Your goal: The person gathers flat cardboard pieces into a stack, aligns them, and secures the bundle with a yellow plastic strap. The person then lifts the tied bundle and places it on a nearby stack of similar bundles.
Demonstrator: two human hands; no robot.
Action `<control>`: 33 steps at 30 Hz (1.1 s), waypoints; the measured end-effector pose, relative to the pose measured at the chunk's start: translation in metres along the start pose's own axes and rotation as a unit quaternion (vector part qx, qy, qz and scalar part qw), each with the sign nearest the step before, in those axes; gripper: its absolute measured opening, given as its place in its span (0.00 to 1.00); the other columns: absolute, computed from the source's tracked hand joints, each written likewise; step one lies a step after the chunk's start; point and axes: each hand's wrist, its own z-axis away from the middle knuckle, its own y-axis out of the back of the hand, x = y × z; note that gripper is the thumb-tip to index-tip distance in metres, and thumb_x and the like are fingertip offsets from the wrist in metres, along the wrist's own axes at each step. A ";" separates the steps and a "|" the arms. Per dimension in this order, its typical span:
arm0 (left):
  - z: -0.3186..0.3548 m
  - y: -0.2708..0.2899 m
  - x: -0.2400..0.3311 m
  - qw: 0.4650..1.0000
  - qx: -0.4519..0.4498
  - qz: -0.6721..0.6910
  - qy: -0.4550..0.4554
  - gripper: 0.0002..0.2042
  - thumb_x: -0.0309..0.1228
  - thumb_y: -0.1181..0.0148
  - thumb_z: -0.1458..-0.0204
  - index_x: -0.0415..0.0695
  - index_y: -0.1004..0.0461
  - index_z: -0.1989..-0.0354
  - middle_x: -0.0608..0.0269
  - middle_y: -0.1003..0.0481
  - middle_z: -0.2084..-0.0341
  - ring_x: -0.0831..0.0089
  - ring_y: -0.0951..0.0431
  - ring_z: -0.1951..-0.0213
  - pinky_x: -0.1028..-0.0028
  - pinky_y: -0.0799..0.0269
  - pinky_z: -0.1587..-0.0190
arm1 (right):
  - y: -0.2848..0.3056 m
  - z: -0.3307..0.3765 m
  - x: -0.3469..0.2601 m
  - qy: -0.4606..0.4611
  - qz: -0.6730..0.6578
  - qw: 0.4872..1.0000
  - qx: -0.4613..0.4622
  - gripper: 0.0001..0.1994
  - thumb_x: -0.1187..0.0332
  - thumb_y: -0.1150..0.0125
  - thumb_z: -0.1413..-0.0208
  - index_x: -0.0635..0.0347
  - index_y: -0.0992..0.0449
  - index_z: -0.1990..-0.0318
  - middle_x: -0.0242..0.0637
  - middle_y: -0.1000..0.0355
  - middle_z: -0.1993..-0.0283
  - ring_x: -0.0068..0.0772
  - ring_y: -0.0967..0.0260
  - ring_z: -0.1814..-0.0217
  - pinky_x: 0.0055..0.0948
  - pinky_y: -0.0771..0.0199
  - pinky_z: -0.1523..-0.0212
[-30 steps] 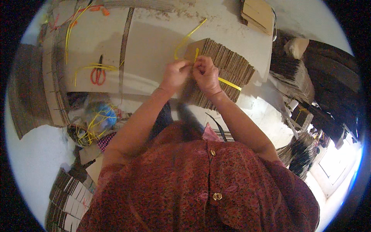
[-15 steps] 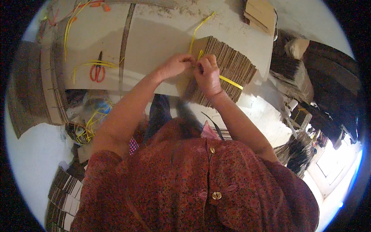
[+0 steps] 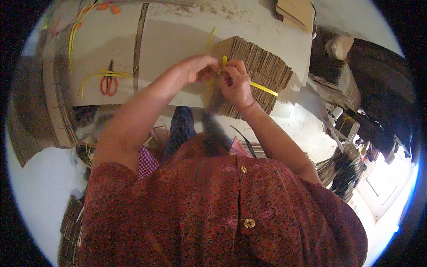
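Note:
A bundle of folded brown cardboard (image 3: pixel 262 62) stands on the table, with a yellow plastic strap (image 3: pixel 265 88) running across it. At the bundle's left end my right hand (image 3: pixel 237 84) is closed, its fingers pinching the strap where a short yellow loop sticks up. Close beside it, my left hand (image 3: pixel 202 69) has its fingers curled in at the same strap, and a loose yellow end rises beyond it. The fingertips of both hands are partly hidden and a little blurred, so the exact grip of the left is hard to see.
Red-handled scissors (image 3: pixel 108 84) lie left on the table among cut yellow straps (image 3: pixel 89 76). Flat cardboard (image 3: pixel 293 15) sits at the far right corner. Tall cardboard stacks (image 3: pixel 55 98) line the left side, and more cardboard (image 3: pixel 331 84) is piled at the right.
My left hand has turned and shifted slightly left, its elbow swinging outward. My right hand stays at the strap. The whole view has shifted slightly.

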 end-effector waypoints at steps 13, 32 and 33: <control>0.047 -0.029 0.004 0.965 0.096 -0.139 -0.199 0.02 0.24 0.46 0.55 0.43 0.27 0.75 0.66 0.27 0.76 0.79 0.28 0.73 0.79 0.35 0.74 | 0.011 -0.007 -0.016 -0.032 0.171 0.979 -0.105 0.03 0.77 0.45 0.58 0.64 0.33 0.77 0.46 0.37 0.73 0.50 0.34 0.73 0.39 0.31 0.74; -0.017 0.010 -0.042 0.871 0.092 -0.267 -0.401 0.06 0.26 0.46 0.52 0.36 0.30 0.69 0.65 0.33 0.76 0.75 0.34 0.73 0.77 0.36 0.67 | 0.020 0.011 0.001 -0.060 0.128 0.986 -0.093 0.05 0.76 0.45 0.58 0.64 0.35 0.76 0.49 0.38 0.74 0.54 0.37 0.73 0.42 0.35 0.74; -0.019 0.015 -0.045 0.860 0.089 -0.271 -0.424 0.07 0.27 0.45 0.52 0.35 0.30 0.68 0.65 0.33 0.75 0.75 0.34 0.73 0.77 0.36 0.67 | 0.022 0.011 -0.001 -0.056 0.112 0.989 -0.081 0.05 0.77 0.44 0.58 0.64 0.35 0.76 0.48 0.38 0.74 0.53 0.37 0.72 0.41 0.35 0.74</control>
